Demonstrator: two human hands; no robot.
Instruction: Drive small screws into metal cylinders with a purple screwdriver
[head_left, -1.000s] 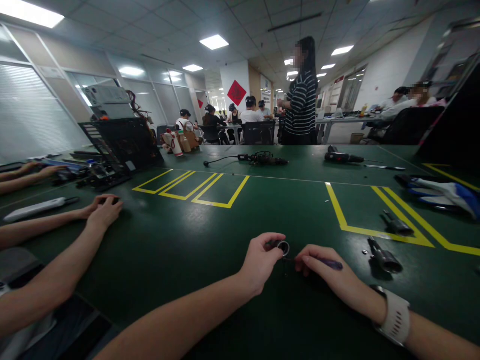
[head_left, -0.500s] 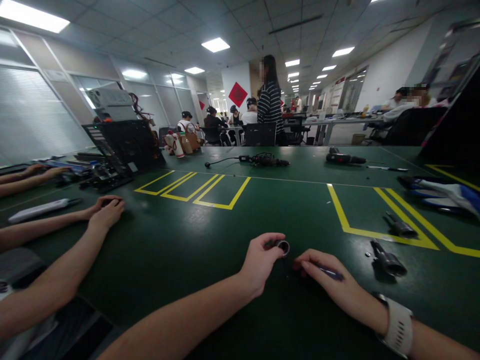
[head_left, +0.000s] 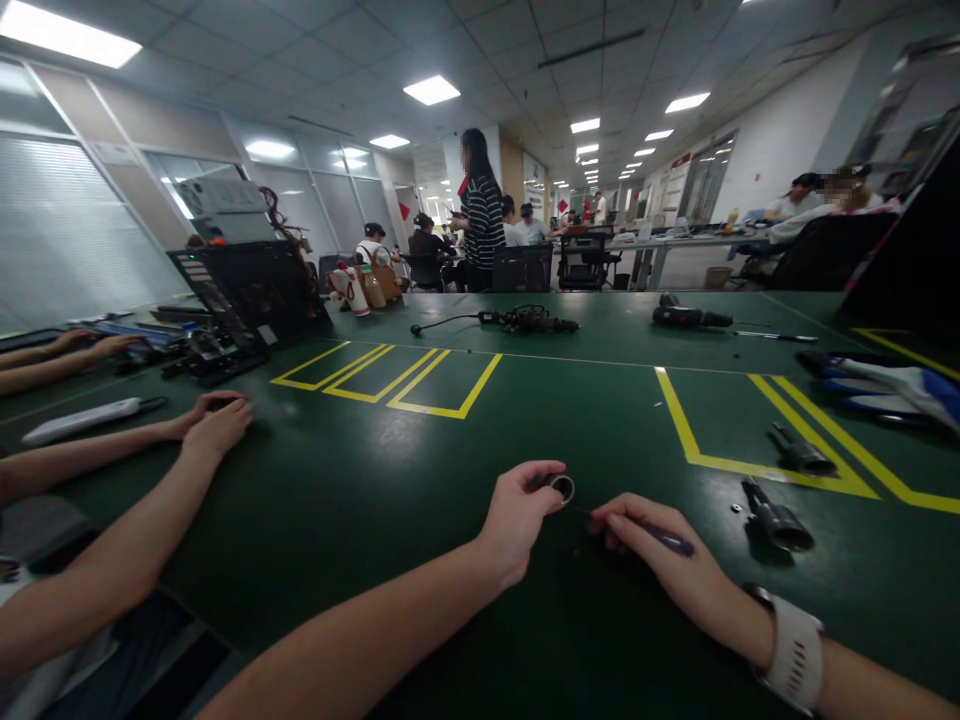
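My left hand (head_left: 517,520) grips a small metal ring-shaped part (head_left: 561,488) between thumb and fingers, its round opening turned toward my other hand. Closed around a slim screwdriver with a dark purple handle (head_left: 667,540), my right hand (head_left: 649,535) holds it so the thin shaft points left at the ring part. The tip lies close to the part; whether it touches, I cannot tell. A tiny piece (head_left: 576,552) rests on the table below. To the right lie a dark metal cylinder with a narrow stem (head_left: 780,520) and a similar one (head_left: 806,455) on the yellow tape.
The green table (head_left: 337,530) carries yellow tape outlines (head_left: 427,408). Toward the back lie a black cabled tool (head_left: 529,320) and a power drill (head_left: 686,314). Gloves (head_left: 892,390) lie at right. A co-worker's hands (head_left: 217,420) work at left, near a white tool (head_left: 86,420).
Both hands have shifted only slightly, and the screwdriver's thin shaft now shows between them. In the background, a standing person in stripes has moved left.
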